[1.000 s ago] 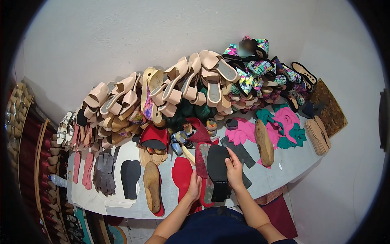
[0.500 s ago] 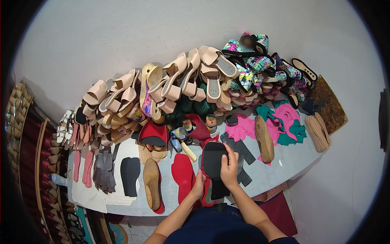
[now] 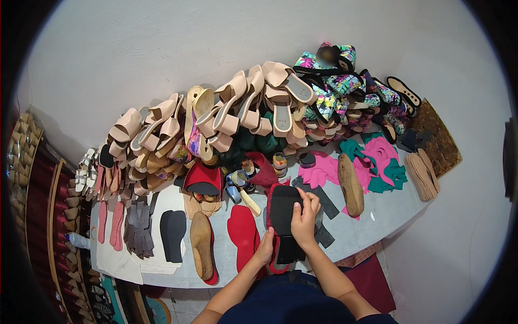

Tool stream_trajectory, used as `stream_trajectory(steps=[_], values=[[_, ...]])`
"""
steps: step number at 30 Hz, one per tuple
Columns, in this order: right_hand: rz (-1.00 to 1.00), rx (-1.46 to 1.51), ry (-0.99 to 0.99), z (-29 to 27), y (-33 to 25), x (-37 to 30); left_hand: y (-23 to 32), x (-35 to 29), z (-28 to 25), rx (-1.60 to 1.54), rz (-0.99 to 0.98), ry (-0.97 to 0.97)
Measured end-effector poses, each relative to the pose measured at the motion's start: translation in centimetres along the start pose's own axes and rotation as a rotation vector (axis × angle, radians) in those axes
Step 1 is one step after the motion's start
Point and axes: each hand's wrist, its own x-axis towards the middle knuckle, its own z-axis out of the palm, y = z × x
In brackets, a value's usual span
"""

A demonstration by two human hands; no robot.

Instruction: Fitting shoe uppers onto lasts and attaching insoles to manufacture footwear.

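My right hand (image 3: 305, 221) presses its fingers onto a black shoe sole (image 3: 283, 213), which lies over a red slipper upper (image 3: 278, 189) whose edge shows around it. Low on the same stack, my left hand (image 3: 264, 248) grips the red edge, thumb in view and its other fingers mostly hidden underneath. Just left of this hand, red sole pieces (image 3: 241, 229) lie on the table. Beyond them are a wooden shoe last (image 3: 202, 245) on a red piece and a dark grey sole (image 3: 172, 232).
Beige heeled sandals (image 3: 232, 110) and patterned slippers (image 3: 345, 83) are piled against the wall. Pink cutouts (image 3: 318, 170), another wooden last (image 3: 350, 186) and stacked tan insoles (image 3: 421, 175) lie on the right of the grey table (image 3: 372, 224). Shelves of lasts (image 3: 70, 216) stand at left.
The black sole has shifted slightly right and down over the red upper, and more of the red edge shows at its top and left. Both hands keep their hold.
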Motion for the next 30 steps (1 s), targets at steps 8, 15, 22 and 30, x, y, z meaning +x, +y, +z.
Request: stream_trajectory(steps=[8, 15, 22, 30], values=[[0.010, 0.002, -0.039, 0.5, 0.6, 0.7, 1.8, 0.6, 0.4, 0.014, -0.073, -0.158], [0.030, -0.061, 0.014, 1.0, 0.3, 0.4, 1.3, 1.0, 0.4, 0.063, 0.008, -0.155], [-0.162, -0.130, -0.063, 0.2, 0.2, 4.5, 1.1, 1.1, 0.2, 0.105, -0.112, -0.204], [-0.041, -0.362, -0.339, 1.2, 0.3, 7.7, 1.6, 0.7, 0.6, 0.050, -0.216, -0.330]])
